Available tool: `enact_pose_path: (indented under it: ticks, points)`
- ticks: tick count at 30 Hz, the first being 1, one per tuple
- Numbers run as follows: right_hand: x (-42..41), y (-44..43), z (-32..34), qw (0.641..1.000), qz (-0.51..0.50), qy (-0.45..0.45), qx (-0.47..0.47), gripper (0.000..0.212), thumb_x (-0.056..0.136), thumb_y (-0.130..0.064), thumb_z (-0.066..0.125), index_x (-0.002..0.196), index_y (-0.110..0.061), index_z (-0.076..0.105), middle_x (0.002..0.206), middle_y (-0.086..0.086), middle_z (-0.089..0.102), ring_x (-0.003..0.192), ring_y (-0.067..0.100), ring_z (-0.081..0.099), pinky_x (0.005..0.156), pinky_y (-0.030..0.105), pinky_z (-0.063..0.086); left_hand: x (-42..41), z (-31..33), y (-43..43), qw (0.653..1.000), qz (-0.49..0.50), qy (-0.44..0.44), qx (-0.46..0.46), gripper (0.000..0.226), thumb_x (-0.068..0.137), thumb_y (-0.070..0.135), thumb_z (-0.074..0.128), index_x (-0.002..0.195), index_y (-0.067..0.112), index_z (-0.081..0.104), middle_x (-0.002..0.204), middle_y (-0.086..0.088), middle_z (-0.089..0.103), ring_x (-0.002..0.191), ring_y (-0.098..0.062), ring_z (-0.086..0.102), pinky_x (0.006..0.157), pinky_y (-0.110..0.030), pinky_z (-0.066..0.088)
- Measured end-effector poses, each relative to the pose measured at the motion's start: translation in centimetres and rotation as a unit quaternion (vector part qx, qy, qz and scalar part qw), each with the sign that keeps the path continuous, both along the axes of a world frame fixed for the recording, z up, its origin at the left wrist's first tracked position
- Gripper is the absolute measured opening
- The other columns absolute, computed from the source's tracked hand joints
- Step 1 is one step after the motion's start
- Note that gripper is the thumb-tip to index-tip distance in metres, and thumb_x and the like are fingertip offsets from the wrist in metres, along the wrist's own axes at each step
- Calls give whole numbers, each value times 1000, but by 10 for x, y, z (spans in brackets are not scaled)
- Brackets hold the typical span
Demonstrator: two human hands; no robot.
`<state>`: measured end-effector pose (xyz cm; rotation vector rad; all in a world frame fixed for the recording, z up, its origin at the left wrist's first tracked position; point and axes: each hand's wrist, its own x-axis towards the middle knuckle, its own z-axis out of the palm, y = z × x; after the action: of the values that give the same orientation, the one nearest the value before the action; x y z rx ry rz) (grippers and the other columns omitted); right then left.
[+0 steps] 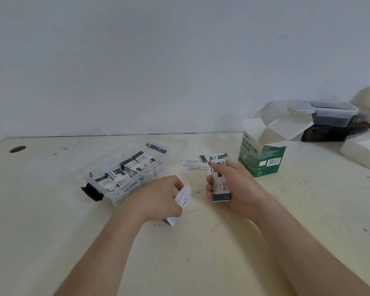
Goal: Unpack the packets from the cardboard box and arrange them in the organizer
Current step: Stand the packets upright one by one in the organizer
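A green and white cardboard box [263, 155] stands open at the right of the table. A clear plastic organizer [158, 165] with black latches sits left of centre, filled with several white and dark green packets [124, 170]. My right hand [235, 189] grips a stack of packets [220, 184] upright between the box and the organizer. My left hand [162, 197] pinches a single white packet [183, 197], just in front of the organizer's near right corner. A few loose packets [199, 161] lie flat on the table behind my right hand.
At the back right a clear lidded container [331, 114] sits on a dark box [327, 133], with white foam blocks [361, 152] beside them. A round cable hole [17, 149] is at the far left. The wall runs along the table's back edge.
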<state>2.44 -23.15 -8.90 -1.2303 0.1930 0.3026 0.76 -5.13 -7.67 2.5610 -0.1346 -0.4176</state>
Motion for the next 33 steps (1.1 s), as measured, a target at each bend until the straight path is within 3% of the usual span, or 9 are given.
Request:
enact_pose_path:
  ticks: [3,7,10,12,14,17,21,29,33]
  points:
    - [1,0,-3,1000,20,-6,-14,32,93,-33,64,113,-9,56,79,11,54,65,24,61,67,36,56,-1,0,-14,991,38,-68,-112,43,76,12,64,112,34,54,71,10,55,63,-9,57,59,-29,52]
    - [-5,9,-2,994,101,-4,42,37,95,-35,58,117,-5,59,81,12,61,65,21,66,64,33,57,4,0,-44,964,43,-249,-79,39,80,15,60,115,31,55,75,6,59,76,-17,58,64,-27,40]
    - [-2,9,-7,996,61,-40,-51,24,99,-26,50,100,-7,66,84,12,70,72,20,68,65,32,53,7,-3,-62,976,-7,-189,-108,59,75,20,65,131,29,47,103,4,67,98,-18,62,81,-28,49]
    - [2,2,-6,990,-10,-61,-124,21,96,-15,48,95,-5,66,86,16,69,73,23,66,64,33,52,13,-2,-68,974,-26,-125,-188,68,67,23,66,133,29,49,102,8,68,92,-13,64,86,-30,51]
    - [4,-8,-1,984,-74,-73,-145,18,95,-7,42,92,-5,60,78,14,64,60,21,60,50,28,50,28,-2,-71,960,7,-173,-219,53,72,17,62,125,27,58,96,8,68,85,-11,63,85,-28,51]
    - [7,-20,5,968,-116,-93,-201,18,99,-11,37,89,-14,52,80,11,57,54,18,52,42,22,45,65,-13,-74,961,14,-261,-91,42,87,16,51,128,23,57,121,2,61,113,-16,55,97,-32,44]
    - [12,-27,5,961,-122,-96,-228,18,100,-13,37,89,-14,52,80,9,56,51,15,48,43,22,43,103,-36,-80,971,-88,-183,128,48,97,33,36,143,22,35,138,-10,40,133,-30,32,105,-41,34]
    - [14,-33,6,956,-102,-91,-258,19,98,-11,37,86,-16,50,80,10,56,52,16,49,44,24,45,60,-38,-71,943,-108,-267,168,24,94,24,39,108,28,59,100,-4,62,95,-30,59,68,-33,42]
    - [11,-31,7,956,-92,-85,-265,19,100,-11,37,87,-12,50,82,10,55,55,17,49,42,24,46,14,-29,-57,926,-93,-270,246,16,95,21,43,99,20,58,93,-10,64,88,-33,61,60,-33,31]
